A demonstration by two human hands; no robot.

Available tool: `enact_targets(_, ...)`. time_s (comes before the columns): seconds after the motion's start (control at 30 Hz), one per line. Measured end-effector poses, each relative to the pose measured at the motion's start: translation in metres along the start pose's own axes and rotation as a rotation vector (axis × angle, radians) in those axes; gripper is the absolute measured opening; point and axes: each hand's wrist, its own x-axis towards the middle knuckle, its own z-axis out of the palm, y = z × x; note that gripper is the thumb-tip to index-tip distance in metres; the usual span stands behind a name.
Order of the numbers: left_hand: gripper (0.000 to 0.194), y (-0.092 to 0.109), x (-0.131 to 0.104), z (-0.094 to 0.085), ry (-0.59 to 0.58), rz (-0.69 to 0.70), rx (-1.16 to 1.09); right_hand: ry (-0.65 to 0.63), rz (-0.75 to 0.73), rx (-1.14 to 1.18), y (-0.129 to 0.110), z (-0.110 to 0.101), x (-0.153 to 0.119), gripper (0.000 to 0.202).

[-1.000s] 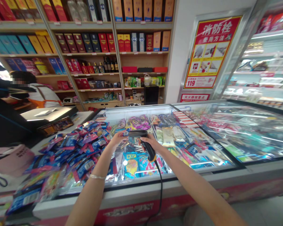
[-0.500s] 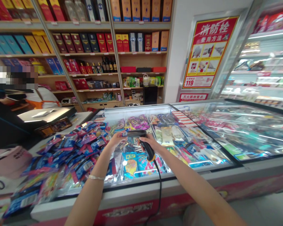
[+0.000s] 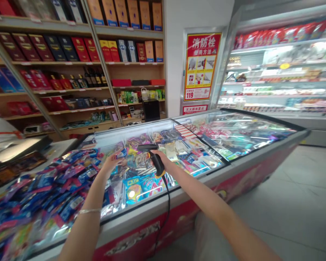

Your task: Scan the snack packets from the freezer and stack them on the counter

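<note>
My right hand (image 3: 163, 159) is wrapped round the grip of a black barcode scanner (image 3: 158, 166), whose head points left and whose cable hangs down over the freezer's front. Pinched in my left hand (image 3: 110, 163) is a small blue snack packet (image 3: 121, 154), just left of the scanner head and apart from it. Both hands are above the glass top of a chest freezer (image 3: 218, 166). To the left of my left hand lies a heap of similar blue and pink packets (image 3: 62, 185), partly blurred.
Through the freezer glass show several colourful ice-cream wrappers (image 3: 132, 188). Behind stand wooden shelves (image 3: 137, 63) with boxes and bottles. A counter (image 3: 53, 152) is at the left, with part of a person (image 3: 1, 127) behind it. A lit display fridge (image 3: 277, 87) stands at the right.
The view has swung to the right. My left hand has drawn left, away from the scanner head, still with the packet. The scanner stays in my right hand.
</note>
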Motion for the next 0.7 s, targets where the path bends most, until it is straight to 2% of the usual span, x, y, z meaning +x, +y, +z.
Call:
enact_targets(0.07,0.058,0.012,0.0,0.005,0.012,0.041,0.006,0.087,-0.002,0.02,-0.009,-0.021,-0.018,0.031)
enact_targets(0.13,0.059,0.025,0.001,0.017,0.017,0.058,0.035,0.184,-0.016,0.039,-0.019,-0.047,-0.038,0.031)
enact_targets(0.23,0.062,0.043,-0.001,0.052,-0.021,0.087,0.083,0.316,-0.083,0.071,-0.037,-0.087,-0.069,0.029)
enact_targets(0.37,0.06,0.054,-0.014,0.121,-0.161,0.2,0.141,0.431,-0.176,0.133,-0.059,-0.13,-0.106,0.025)
enact_targets(0.47,0.052,0.055,-0.031,0.18,-0.29,0.282,0.204,0.516,-0.157,0.169,-0.067,-0.158,-0.128,0.023)
enact_targets(0.6,0.044,0.047,-0.058,0.253,-0.346,0.391,0.369,0.553,-0.132,0.189,-0.07,-0.191,-0.147,0.022)
enact_targets(0.7,0.048,0.037,-0.075,0.29,-0.36,0.498,0.603,0.584,-0.149,0.22,-0.071,-0.209,-0.152,0.016)
